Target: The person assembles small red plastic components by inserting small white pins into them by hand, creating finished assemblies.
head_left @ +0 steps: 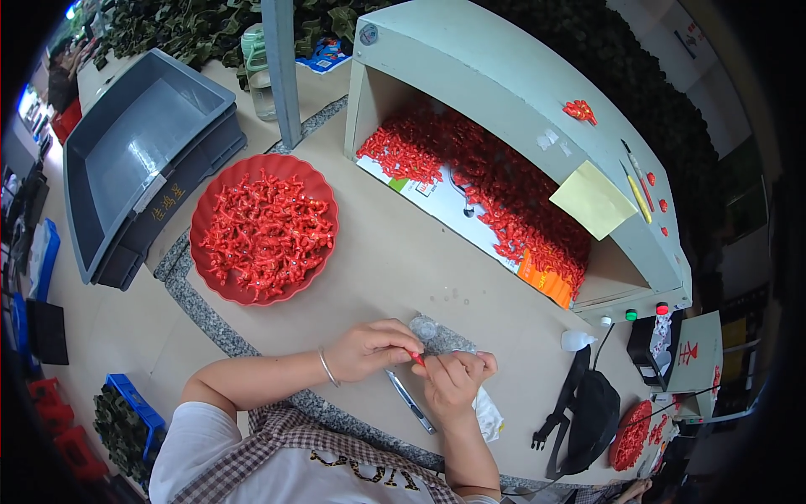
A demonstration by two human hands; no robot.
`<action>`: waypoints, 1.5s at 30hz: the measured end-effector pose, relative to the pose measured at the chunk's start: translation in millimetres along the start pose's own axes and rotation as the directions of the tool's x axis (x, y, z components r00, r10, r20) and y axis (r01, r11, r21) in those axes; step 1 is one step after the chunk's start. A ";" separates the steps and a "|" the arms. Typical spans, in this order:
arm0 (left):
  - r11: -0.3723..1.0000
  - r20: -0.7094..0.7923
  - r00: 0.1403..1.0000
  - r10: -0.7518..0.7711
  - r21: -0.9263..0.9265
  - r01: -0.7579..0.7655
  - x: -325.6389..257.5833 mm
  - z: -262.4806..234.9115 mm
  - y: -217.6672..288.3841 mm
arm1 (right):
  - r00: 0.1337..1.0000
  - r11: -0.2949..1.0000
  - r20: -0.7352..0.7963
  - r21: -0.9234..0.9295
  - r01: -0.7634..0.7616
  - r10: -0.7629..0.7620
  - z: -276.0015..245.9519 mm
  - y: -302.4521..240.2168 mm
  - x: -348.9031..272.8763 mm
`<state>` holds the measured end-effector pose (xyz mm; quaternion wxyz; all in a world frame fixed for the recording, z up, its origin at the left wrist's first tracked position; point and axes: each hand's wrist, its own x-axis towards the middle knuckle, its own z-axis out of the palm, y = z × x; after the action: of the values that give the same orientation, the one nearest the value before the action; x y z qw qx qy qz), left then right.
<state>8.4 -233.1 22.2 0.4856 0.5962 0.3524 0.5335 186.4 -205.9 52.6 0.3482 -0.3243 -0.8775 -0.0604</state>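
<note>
Near the table's front edge, my left hand (374,348) and my right hand (456,380) meet with fingertips pinched. Between them is a small red glossy piece (417,358), its exact shape mostly hidden by the fingers. Just below lies a utility knife (410,402), and behind the hands sits a small clear round item (423,327). A crumpled white plastic bag (489,415) rests beside my right wrist. To the left, a red scalloped tray (202,220) holds a heap of small red figure-like pieces (267,231).
A pale green cabinet (470,55), open in front, contains many red pieces (520,189); a yellow note (593,200) hangs over its edge. Stacked grey bins (92,197) stand left, near a metal post (281,76) and bottle (262,88). A white squeeze bottle (577,339) and black waist bag (594,424) lie right.
</note>
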 end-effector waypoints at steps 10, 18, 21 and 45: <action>0.995 -0.021 0.997 -0.079 -0.062 0.078 -1.5 2.1 -2.0 | 0.994 0.989 0.064 0.114 -0.098 0.092 0.6 0.4 2.7; 0.989 -0.041 0.991 -0.131 -0.077 0.127 -2.6 2.3 -3.5 | 0.992 0.987 0.083 0.121 -0.109 0.099 4.7 1.5 2.5; 0.989 -0.040 0.990 -0.132 -0.066 0.130 -2.0 1.8 -2.2 | 0.991 0.987 0.085 0.118 -0.109 0.099 6.0 1.3 2.1; 0.997 -0.043 0.996 -0.074 -0.016 0.074 -4.2 1.9 -4.3 | 0.999 0.994 -0.001 0.091 -0.054 0.054 8.8 1.0 -1.9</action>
<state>9.9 -236.2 17.0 0.5016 0.5674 0.3809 0.5304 183.0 -203.2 44.7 0.3657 -0.3317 -0.8696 -0.0113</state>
